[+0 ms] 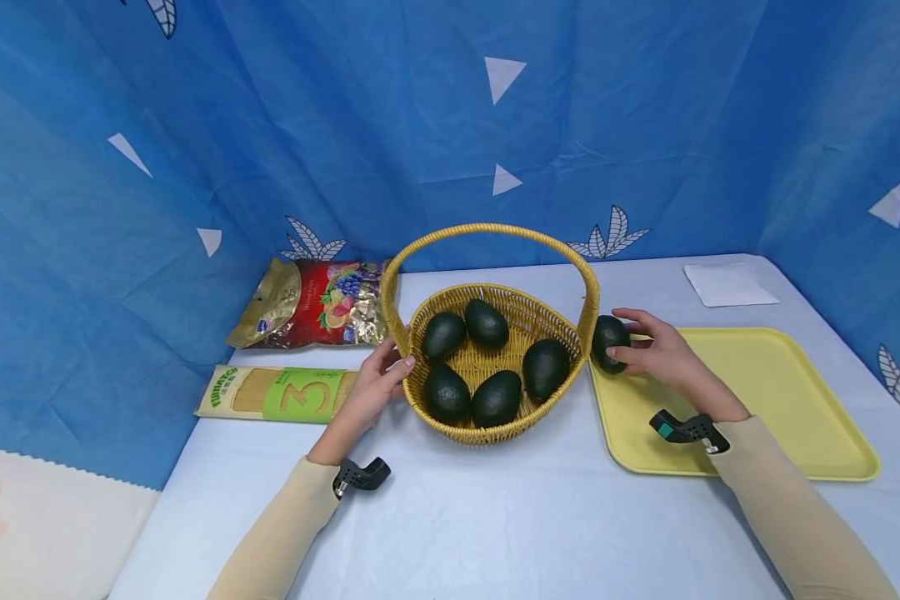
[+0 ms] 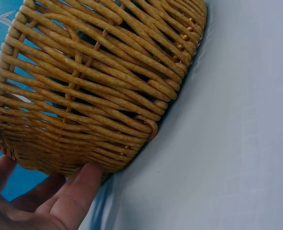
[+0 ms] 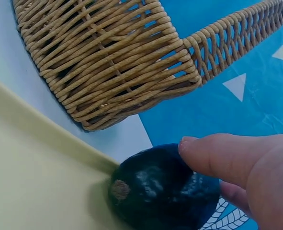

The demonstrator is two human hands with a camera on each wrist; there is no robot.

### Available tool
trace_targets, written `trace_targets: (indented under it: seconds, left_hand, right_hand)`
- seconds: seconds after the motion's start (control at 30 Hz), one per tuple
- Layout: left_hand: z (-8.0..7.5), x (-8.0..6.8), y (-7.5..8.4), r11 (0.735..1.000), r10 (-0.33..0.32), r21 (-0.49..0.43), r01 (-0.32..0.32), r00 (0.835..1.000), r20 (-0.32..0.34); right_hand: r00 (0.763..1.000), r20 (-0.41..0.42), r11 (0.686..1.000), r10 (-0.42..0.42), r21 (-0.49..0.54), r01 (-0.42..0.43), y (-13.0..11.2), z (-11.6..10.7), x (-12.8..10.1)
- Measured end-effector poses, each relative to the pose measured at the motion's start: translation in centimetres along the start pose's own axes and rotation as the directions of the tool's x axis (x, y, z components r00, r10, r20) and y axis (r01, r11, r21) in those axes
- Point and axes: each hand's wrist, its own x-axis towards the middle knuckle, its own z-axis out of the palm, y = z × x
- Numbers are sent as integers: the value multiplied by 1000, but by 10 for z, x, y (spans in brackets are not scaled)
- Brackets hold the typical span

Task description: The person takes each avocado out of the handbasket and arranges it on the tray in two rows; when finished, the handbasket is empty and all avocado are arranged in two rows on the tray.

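Note:
A yellow wicker basket (image 1: pixel 547 321) with an arched handle stands mid-table and holds several dark green avocados (image 1: pixel 497 398). My left hand (image 1: pixel 381 377) touches the basket's left wall (image 2: pixel 84 96), fingers relaxed against the weave. My right hand (image 1: pixel 648 346) grips another avocado (image 1: pixel 609 342) at the near-left corner of a yellow tray (image 1: pixel 780 392), just right of the basket's handle. In the right wrist view the thumb lies over that avocado (image 3: pixel 163 189), which rests on the tray's rim (image 3: pixel 50 139) beside the basket (image 3: pixel 112 62).
A red and gold snack bag (image 1: pixel 311 304) and a green-labelled noodle packet (image 1: pixel 281 393) lie left of the basket. A white paper sheet (image 1: pixel 727 285) lies at the back right. Blue cloth walls surround the pale blue table (image 1: pixel 495 517).

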Motion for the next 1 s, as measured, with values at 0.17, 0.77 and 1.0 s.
trace_targets:
  seconds: [0.17, 0.77, 1.0]
  left_hand:
    - [-1, -1, 0, 1000, 12, 3, -12, 1000, 4]
    - [1, 0, -1, 1000, 8, 9, -8, 1000, -17]
    - [1, 1, -2, 1000, 12, 13, -12, 1000, -16]
  right_hand:
    - [1000, -1, 1000, 8, 6, -8, -3, -2, -1]
    - [997, -74, 999, -22, -36, 19, -22, -32, -22]
    - [991, -107, 996, -80, -58, 74, -34, -41, -36]
